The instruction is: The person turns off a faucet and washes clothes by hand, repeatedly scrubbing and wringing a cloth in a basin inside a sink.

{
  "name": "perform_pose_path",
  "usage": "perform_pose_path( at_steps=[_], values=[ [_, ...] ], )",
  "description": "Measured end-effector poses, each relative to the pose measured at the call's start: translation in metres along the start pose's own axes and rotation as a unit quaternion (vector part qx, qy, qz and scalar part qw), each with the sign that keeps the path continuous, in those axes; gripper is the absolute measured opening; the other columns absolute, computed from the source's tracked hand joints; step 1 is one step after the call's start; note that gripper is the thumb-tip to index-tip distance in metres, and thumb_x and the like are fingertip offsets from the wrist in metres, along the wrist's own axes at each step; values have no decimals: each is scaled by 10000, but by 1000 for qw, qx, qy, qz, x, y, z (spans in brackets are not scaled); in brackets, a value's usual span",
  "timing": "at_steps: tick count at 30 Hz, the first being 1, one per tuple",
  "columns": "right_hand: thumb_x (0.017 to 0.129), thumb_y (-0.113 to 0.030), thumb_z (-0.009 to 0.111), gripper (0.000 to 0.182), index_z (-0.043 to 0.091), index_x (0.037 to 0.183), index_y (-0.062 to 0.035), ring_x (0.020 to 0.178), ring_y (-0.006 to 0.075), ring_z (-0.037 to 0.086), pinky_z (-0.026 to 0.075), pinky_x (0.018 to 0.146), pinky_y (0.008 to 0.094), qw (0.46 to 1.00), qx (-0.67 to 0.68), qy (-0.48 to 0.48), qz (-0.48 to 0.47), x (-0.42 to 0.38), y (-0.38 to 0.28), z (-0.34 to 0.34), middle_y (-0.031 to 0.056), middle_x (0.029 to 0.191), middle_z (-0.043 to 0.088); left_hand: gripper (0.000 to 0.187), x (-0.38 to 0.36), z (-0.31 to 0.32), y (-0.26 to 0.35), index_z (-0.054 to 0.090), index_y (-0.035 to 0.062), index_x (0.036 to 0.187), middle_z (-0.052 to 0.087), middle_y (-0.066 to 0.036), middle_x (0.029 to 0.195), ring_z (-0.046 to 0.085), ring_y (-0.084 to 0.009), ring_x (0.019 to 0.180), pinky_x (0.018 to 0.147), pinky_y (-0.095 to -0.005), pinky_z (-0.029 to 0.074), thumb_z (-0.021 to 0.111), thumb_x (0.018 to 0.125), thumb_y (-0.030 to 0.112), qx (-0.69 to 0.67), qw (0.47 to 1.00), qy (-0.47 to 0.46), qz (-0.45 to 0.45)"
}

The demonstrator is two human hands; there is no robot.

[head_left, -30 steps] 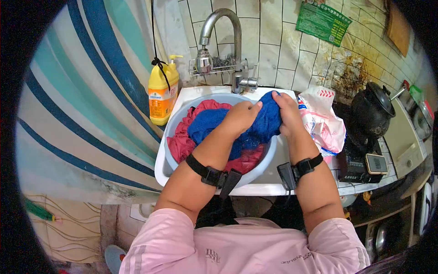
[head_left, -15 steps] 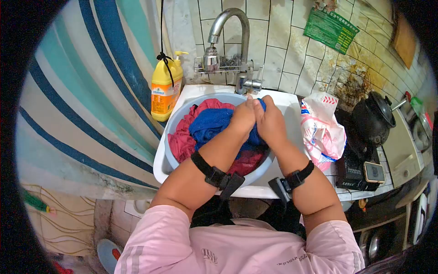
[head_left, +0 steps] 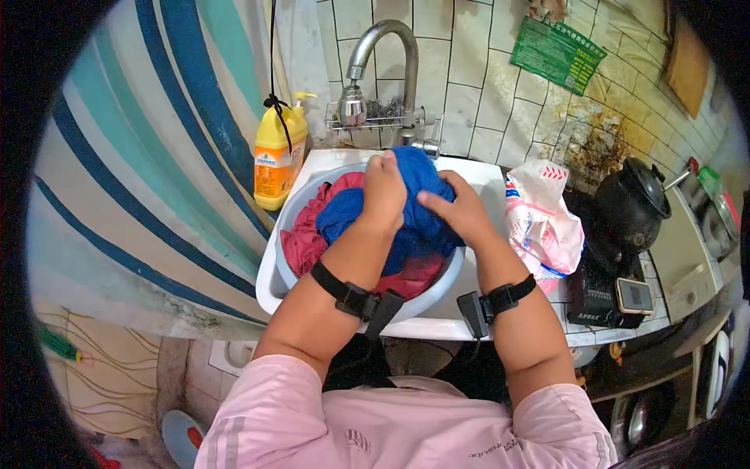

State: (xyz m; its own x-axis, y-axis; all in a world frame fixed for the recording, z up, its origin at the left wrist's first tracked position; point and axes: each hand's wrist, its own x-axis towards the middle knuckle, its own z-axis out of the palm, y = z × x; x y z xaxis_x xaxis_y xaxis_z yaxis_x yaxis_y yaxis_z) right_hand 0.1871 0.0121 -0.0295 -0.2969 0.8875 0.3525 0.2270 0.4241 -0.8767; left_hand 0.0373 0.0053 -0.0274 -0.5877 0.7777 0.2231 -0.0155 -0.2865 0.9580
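Observation:
A wet-looking blue cloth (head_left: 422,191) is bunched up above a light blue basin (head_left: 422,303), part of it trailing back down into the basin. My left hand (head_left: 384,191) is closed on the cloth's left side, knuckles up. On its right side, my right hand (head_left: 462,207) grips the cloth, thumb lying across the front and fingers partly hidden behind it. Red-pink fabric (head_left: 303,244) lies in the basin beneath and around the blue cloth. The basin sits in a white sink (head_left: 483,234), below a metal faucet (head_left: 410,78).
A yellow pump bottle (head_left: 279,156) stands at the sink's left corner, by a striped curtain-like sheet (head_left: 156,203). On the right are a crumpled white plastic bag (head_left: 544,219), a black pot (head_left: 634,205), a stove (head_left: 598,293) and a phone (head_left: 635,296).
My hands have moved apart from being pressed together. The blue cloth between them now shows as a larger, raised bundle near the faucet. The view has shifted slightly.

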Motion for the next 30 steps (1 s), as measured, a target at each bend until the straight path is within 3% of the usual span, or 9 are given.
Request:
perform_pose_path(
  at_steps=[3,7,9,13,19,22,24,26,30],
  values=[
    [754,-128,761,282,579,945,-30,782,105,533,450,721,269,996,-3,-93,-15,-1,2,1,33,831,591,342,11,-1,-10,547,-39,975,588,-172,879,551,-229,784,685,-403,451,437,980,285,-20,998,28,-55],
    [776,-122,737,248,558,918,-26,768,101,525,450,694,275,996,-31,-55,-63,-8,-6,8,18,815,579,307,14,-6,-14,551,-21,964,585,-130,853,544,-178,776,668,-370,457,451,979,268,-10,994,-36,-101],
    [793,-193,716,282,532,938,-36,739,287,604,471,697,391,992,-29,1,-127,-15,-16,18,169,800,610,308,16,-1,-26,557,-9,956,588,-114,851,548,-173,773,679,-363,460,443,982,276,-31,992,-58,-104],
    [889,-267,589,248,516,957,-40,810,452,574,457,684,488,966,-161,40,-199,-24,-31,27,247,811,598,297,-6,1,-3,590,80,907,601,-70,784,589,-187,723,661,-362,496,421,987,311,-199,945,-135,-222],
    [931,-359,507,331,510,912,-29,831,466,577,442,707,514,966,-240,94,-6,-6,-30,26,275,830,604,434,-24,17,-4,580,-20,1050,614,-125,954,576,-220,855,785,-354,457,353,997,346,-93,968,-127,-197],
    [934,-367,507,347,518,897,-23,850,480,573,439,726,523,975,-196,102,7,17,8,15,281,860,613,517,-34,19,5,553,-80,1127,619,-172,1006,577,-228,863,771,-348,456,407,973,391,-54,970,-143,-190],
    [933,-343,518,324,553,928,-22,861,472,586,454,744,501,979,-177,104,20,14,13,13,276,880,623,471,-35,19,7,571,-9,1115,617,-132,1022,565,-209,950,840,-349,439,460,967,424,16,966,-201,-165],
    [922,-293,543,277,581,980,-25,880,444,603,468,765,465,990,-61,123,-39,10,12,12,265,908,629,463,-37,17,16,586,-1,1056,621,-127,970,572,-196,874,757,-349,459,508,942,442,21,960,-200,-193],
    [912,-248,558,242,586,1034,-41,904,405,616,479,778,420,992,-101,57,-44,4,8,8,254,942,629,481,-23,13,1,567,-45,1064,608,-165,957,558,-205,793,665,-357,453,494,941,414,-11,977,-135,-164]
  ],
)
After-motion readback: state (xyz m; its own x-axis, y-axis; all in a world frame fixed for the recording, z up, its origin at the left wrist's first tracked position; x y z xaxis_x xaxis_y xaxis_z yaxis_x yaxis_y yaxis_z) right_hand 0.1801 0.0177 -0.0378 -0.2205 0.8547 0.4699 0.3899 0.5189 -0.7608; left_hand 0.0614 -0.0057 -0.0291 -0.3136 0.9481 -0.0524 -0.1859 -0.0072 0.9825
